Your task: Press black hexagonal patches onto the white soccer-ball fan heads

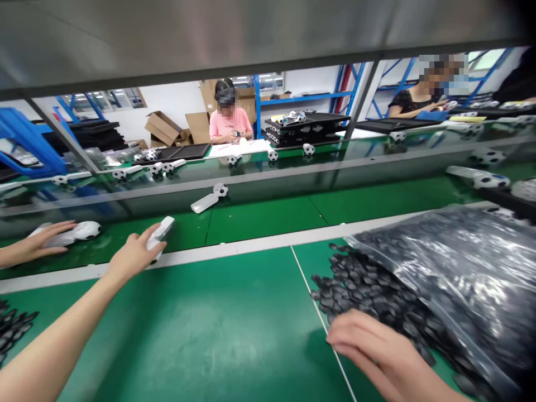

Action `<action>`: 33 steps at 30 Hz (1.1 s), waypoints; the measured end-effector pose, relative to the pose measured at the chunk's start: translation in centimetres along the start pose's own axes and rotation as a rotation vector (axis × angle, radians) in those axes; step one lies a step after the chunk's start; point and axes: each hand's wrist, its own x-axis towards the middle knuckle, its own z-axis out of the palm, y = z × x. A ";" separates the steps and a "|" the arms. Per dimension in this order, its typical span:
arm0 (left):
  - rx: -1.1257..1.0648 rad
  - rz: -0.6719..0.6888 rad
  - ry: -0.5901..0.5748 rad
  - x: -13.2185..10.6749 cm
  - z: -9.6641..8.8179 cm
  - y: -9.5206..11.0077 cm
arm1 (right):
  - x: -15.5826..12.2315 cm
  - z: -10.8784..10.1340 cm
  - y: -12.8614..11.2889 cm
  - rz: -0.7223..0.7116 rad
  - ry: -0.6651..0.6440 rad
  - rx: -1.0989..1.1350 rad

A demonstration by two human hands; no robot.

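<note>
1. Where the left arm reaches forward across the green bench, the left hand is closed around the near end of a white handle piece at the near edge of the conveyor belt.
2. The handle piece lies directly ahead of the left hand; its long axis runs up and to the right, away from the wrist, and its free end points toward the far side of the belt.
3. The right hand rests low on the bench, fingers half curled, at the edge of a pile of small black parts spilling from a clear plastic bag. Whether it holds a part cannot be told.
4. The left hand is nearer the handle piece; the right hand is well apart from it.
5. Another person's hand, at far left, rests on a white ball-headed unit on the belt.
</note>
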 end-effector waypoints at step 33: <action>-0.265 0.602 -0.340 -19.3 1.8 19.7 | 1.2 1.8 1.3 0.203 0.026 0.579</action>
